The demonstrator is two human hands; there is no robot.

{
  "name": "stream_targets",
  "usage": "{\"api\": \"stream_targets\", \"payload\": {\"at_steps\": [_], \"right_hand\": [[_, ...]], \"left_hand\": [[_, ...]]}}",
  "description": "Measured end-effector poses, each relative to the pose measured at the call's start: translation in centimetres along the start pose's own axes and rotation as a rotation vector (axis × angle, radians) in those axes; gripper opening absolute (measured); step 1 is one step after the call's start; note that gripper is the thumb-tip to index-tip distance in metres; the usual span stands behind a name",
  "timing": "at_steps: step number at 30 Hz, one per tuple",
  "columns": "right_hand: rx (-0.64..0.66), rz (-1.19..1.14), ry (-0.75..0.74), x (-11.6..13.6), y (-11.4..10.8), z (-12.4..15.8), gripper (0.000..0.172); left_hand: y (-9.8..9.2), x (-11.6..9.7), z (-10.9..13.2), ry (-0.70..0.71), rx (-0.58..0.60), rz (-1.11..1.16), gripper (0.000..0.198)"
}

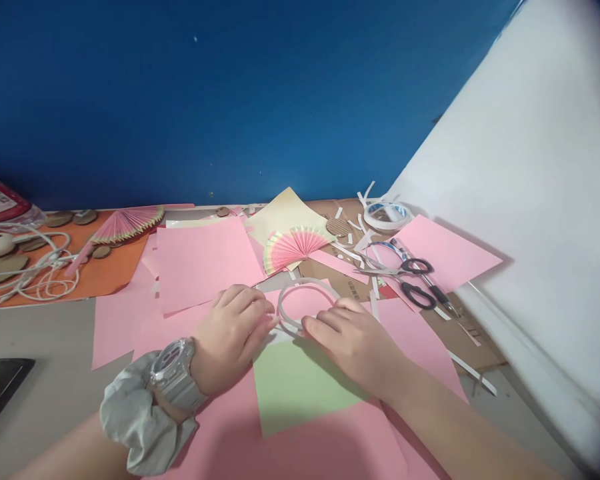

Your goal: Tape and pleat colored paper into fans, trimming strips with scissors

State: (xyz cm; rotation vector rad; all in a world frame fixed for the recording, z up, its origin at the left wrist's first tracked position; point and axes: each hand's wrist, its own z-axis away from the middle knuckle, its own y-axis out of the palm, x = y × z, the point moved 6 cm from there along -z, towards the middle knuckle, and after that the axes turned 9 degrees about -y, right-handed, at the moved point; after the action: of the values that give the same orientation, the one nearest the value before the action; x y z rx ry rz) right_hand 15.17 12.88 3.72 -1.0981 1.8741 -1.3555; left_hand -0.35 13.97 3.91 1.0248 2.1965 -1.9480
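My right hand (353,337) is closed on a whitish roll of tape (281,303), which stands tilted above a light green sheet of paper (305,383). At the roll's left edge, the fingers of my left hand (237,330) are pinched together, and a pale strip of tape (283,328) shows between the two hands. The exact grip of the left fingertips is partly hidden. Beneath the green sheet lie large pink sheets (330,447). Just beyond the roll rests a pleated pink and yellow paper fan (295,250) with a pink handle.
Black-handled scissors (415,280) and a pen (437,293) lie at right on cardboard (480,343), near another tape roll (387,215) and paper scraps. At left are a second folded fan (125,227), a white cable (55,283) and a dark device (3,387). A white wall (545,167) bounds the right.
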Motion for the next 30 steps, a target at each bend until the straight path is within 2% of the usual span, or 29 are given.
{"api": "stream_targets", "payload": {"at_steps": [4, 9, 13, 15, 17, 18, 21, 30], "right_hand": [[-0.026, 0.040, 0.009, -0.1, -0.8, -0.1, 0.016], [0.095, 0.081, 0.115, -0.6, -1.6, -0.4, 0.022], [0.164, -0.020, 0.254, -1.2, -1.6, -0.3, 0.014], [0.099, -0.080, 0.278, -1.1, -2.0, -0.4, 0.031], [0.019, -0.142, 0.229, -0.4, -2.4, -0.8, 0.043], [0.000, -0.180, 0.190, 0.0, -2.5, -1.0, 0.040], [0.007, -0.295, 0.107, 1.2, -2.2, -1.5, 0.014], [0.057, -0.490, 0.301, 1.1, -1.5, -1.4, 0.008]], "left_hand": [[-0.1, -0.5, 0.1, 0.027, -0.010, -0.012, 0.020], [0.0, -0.9, 0.1, 0.015, 0.000, -0.031, 0.022], [0.1, -1.1, 0.1, 0.013, 0.016, 0.007, 0.022], [0.1, -1.2, 0.2, 0.020, 0.026, 0.038, 0.021], [0.1, -1.6, 0.3, 0.039, 0.040, 0.075, 0.022], [0.0, -1.8, 0.4, 0.049, 0.046, 0.094, 0.022], [-0.2, -2.3, 0.6, 0.060, 0.053, 0.138, 0.023], [0.1, -2.6, 0.7, 0.031, 0.095, 0.183, 0.026]]}}
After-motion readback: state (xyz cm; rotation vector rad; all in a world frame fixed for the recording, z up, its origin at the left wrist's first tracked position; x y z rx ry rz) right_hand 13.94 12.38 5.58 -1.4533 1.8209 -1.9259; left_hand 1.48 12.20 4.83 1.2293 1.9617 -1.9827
